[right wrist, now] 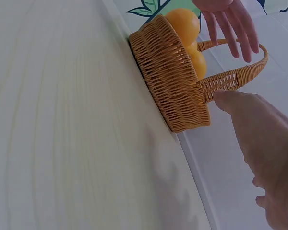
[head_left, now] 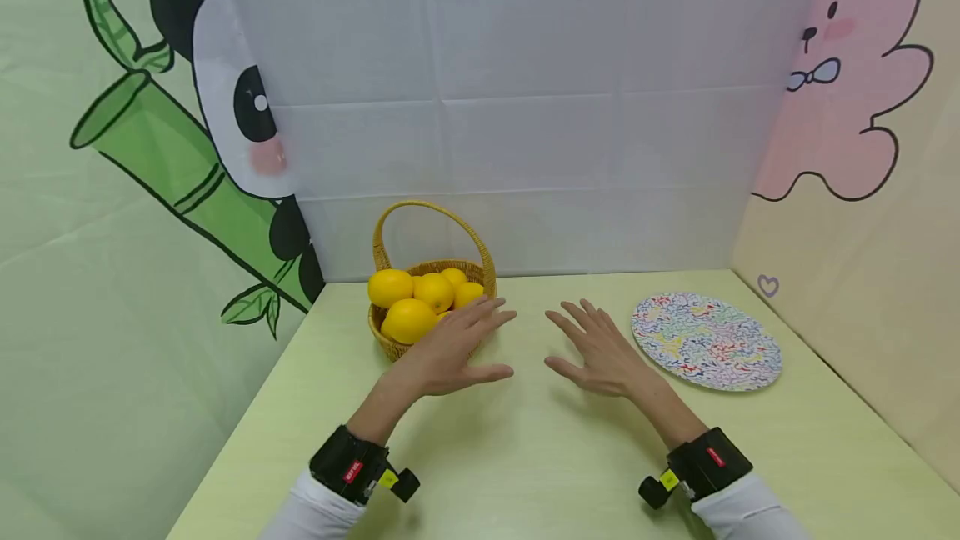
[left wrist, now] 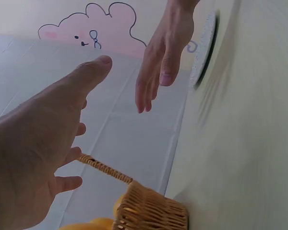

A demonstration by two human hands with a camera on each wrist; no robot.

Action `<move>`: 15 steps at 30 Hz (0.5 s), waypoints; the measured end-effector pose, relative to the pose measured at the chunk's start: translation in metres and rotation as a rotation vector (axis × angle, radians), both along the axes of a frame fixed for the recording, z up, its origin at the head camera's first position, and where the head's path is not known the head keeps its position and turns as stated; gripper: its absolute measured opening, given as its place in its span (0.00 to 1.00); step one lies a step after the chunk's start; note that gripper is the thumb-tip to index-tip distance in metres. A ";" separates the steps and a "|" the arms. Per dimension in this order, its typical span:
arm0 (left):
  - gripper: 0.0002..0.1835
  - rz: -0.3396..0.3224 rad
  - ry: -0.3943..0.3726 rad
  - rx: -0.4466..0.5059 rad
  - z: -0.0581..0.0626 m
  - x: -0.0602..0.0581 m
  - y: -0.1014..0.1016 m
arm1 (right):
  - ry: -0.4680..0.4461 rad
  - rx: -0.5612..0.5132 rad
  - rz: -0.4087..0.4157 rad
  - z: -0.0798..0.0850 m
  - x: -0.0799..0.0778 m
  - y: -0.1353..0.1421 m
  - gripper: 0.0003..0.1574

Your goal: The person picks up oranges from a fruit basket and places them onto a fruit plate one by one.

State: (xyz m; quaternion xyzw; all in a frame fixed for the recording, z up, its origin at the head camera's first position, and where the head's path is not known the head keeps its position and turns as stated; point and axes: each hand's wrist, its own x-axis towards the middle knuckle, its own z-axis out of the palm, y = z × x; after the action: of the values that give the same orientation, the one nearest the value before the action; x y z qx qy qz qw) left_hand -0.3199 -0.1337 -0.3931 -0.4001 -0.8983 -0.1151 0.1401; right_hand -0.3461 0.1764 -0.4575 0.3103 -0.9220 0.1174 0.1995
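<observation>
A wicker basket (right wrist: 170, 76) with a tall arched handle (head_left: 435, 205) stands at the back of the table, filled with several round yellow-orange fruits (head_left: 408, 321). My left hand (head_left: 453, 348) hovers above the table in front of the basket's right side, fingers spread and thumb apart, holding nothing; it overlaps part of the basket in the head view. Across from it, my right hand (head_left: 600, 352) is also raised over the table with its fingers extended and nothing in them. To its right lies a round plate (head_left: 705, 340) with a multicoloured squiggle pattern.
The pale yellow table (head_left: 525, 473) meets a white panelled backdrop (head_left: 525, 140) behind the basket. A green side wall with a panda and bamboo drawing (head_left: 180, 157) rises at left, and a cream wall with a pink bear drawing (head_left: 847, 115) at right.
</observation>
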 end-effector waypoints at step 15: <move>0.41 0.137 0.116 0.249 0.040 -0.009 -0.086 | 0.023 -0.060 0.105 0.024 -0.007 -0.043 0.51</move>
State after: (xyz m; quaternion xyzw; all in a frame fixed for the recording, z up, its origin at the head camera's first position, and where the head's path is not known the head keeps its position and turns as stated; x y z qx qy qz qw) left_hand -0.3289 -0.2193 -0.3531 -0.3236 -0.8927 -0.1924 0.2478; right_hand -0.3533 0.1334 -0.4339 0.3536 -0.8982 0.1517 0.2127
